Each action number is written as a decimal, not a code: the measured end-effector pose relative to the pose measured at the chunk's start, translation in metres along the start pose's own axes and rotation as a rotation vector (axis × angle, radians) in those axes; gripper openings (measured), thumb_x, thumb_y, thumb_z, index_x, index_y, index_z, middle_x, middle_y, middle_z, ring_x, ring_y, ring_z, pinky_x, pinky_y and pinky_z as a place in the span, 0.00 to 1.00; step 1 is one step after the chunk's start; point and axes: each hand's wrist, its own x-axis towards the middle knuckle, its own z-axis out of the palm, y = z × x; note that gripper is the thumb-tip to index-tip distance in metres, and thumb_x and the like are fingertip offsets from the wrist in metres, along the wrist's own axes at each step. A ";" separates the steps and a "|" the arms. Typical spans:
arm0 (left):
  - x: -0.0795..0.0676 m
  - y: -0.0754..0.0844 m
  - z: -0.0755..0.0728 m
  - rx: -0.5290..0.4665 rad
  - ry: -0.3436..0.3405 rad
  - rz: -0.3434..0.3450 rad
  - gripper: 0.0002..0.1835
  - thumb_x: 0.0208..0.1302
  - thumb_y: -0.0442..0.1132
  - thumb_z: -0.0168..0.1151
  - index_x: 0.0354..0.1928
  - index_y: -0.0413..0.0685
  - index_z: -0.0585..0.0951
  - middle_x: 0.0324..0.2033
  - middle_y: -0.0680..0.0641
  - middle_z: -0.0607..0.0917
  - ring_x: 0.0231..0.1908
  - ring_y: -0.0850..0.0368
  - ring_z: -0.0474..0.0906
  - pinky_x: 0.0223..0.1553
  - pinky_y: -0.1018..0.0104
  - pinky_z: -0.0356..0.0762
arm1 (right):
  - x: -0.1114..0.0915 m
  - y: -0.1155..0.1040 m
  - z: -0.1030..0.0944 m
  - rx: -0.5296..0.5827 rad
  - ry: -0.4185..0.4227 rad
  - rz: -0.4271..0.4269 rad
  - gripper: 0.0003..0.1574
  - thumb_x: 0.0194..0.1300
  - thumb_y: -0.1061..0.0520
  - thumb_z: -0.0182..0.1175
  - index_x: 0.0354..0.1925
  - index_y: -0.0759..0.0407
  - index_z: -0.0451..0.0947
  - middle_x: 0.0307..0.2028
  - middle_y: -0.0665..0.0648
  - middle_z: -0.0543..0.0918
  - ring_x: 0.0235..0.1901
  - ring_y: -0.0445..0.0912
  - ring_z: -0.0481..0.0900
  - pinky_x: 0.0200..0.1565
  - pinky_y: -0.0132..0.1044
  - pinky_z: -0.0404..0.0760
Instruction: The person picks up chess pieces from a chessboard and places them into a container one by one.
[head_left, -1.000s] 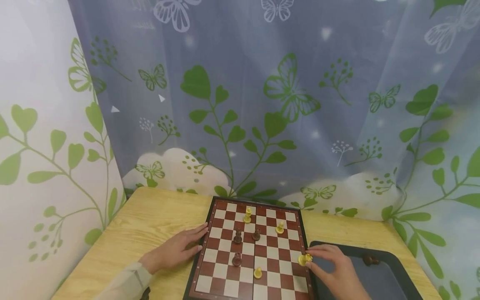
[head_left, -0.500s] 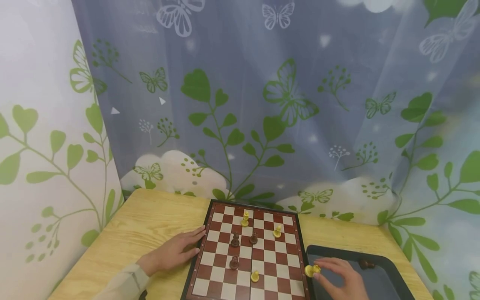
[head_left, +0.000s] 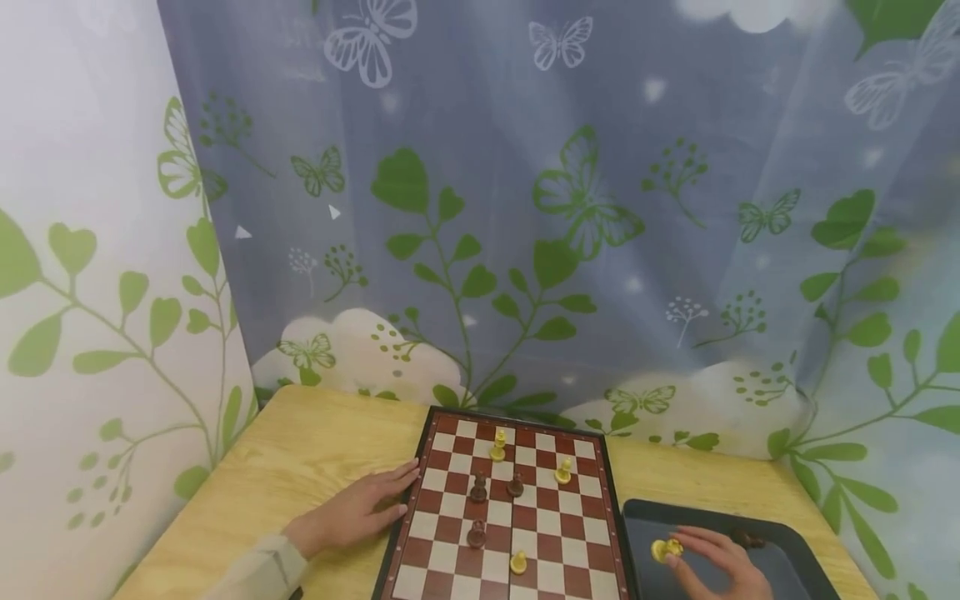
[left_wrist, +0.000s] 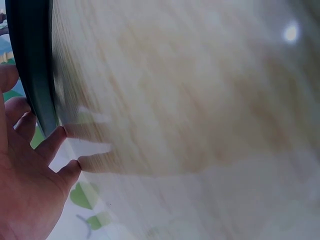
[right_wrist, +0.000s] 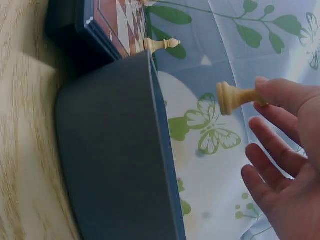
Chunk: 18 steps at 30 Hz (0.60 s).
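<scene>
While the right hand pinches a yellow chess piece between thumb and finger, a dark tray sits below that grip, a brown piece lying in it beyond the fingers. Left of the grip is the chessboard, its far side touched by the outstretched left hand.

The head view's near edge cuts off the near ends of the chessboard and tray, and the right hand below its knuckles. Fingertips hide the top of the yellow chess piece; the dark piece is too small to identify. The left wrist view blurs the tabletop and crops the left hand.
</scene>
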 end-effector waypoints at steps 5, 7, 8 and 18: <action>-0.003 -0.001 0.002 0.012 0.017 0.023 0.31 0.80 0.48 0.48 0.74 0.34 0.65 0.75 0.35 0.63 0.70 0.32 0.65 0.67 0.32 0.65 | 0.001 0.004 0.000 0.060 0.068 0.051 0.13 0.52 0.62 0.78 0.39 0.57 0.91 0.43 0.55 0.89 0.43 0.15 0.66 0.42 0.17 0.68; -0.004 -0.001 0.001 0.012 0.023 0.028 0.30 0.80 0.47 0.49 0.74 0.34 0.65 0.75 0.35 0.63 0.70 0.32 0.65 0.67 0.33 0.65 | 0.001 0.006 0.001 0.067 0.096 0.068 0.14 0.52 0.63 0.78 0.40 0.57 0.91 0.44 0.56 0.89 0.42 0.16 0.67 0.42 0.17 0.68; -0.004 0.000 0.001 0.015 0.027 0.030 0.30 0.80 0.47 0.50 0.74 0.34 0.65 0.75 0.35 0.63 0.70 0.32 0.65 0.67 0.33 0.65 | 0.002 0.007 0.002 0.071 0.108 0.074 0.14 0.52 0.63 0.78 0.40 0.57 0.91 0.44 0.57 0.89 0.42 0.16 0.67 0.42 0.16 0.68; -0.001 0.004 0.000 0.010 0.020 0.016 0.32 0.81 0.50 0.47 0.75 0.35 0.64 0.76 0.36 0.62 0.71 0.33 0.65 0.68 0.32 0.63 | 0.006 0.035 0.007 0.183 0.096 0.314 0.15 0.64 0.60 0.71 0.49 0.63 0.88 0.39 0.34 0.80 0.38 0.17 0.72 0.39 0.10 0.73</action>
